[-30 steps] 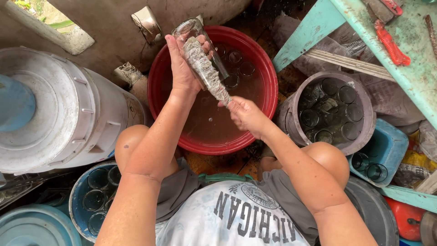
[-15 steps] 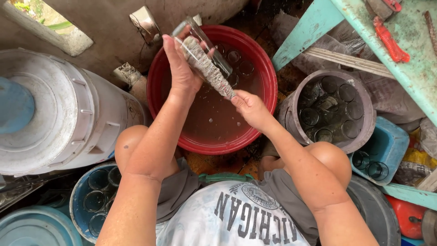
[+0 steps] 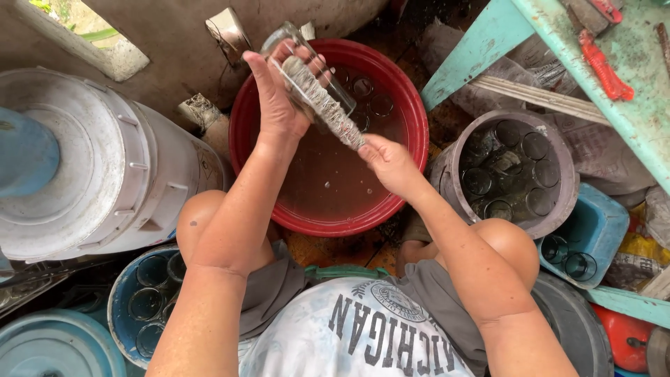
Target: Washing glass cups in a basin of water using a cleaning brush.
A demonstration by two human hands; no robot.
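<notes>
Red plastic fills the middle of my view: the red basin with murky brown water, which I take as my landmark. Left of it stands a big white drum; right of it, a grey bucket packed with jars, and beyond that a blue tub. Below and left of the basin, a blue bucket holds more jars. Up and right of the basin runs the green counter with a red tool on it.

Over the basin's far-left rim, my left hand is wrapped around a clear glass jar, thumb on the near side and fingers curled over the top, clamped on the glass. The jar lies tilted, its mouth toward the basin's centre.

My right hand hovers over the basin's middle, fingers closed tight on the handle end of a bottle brush. The bristles run up and left from that grip into the jar, passing under my left fingers.
</notes>
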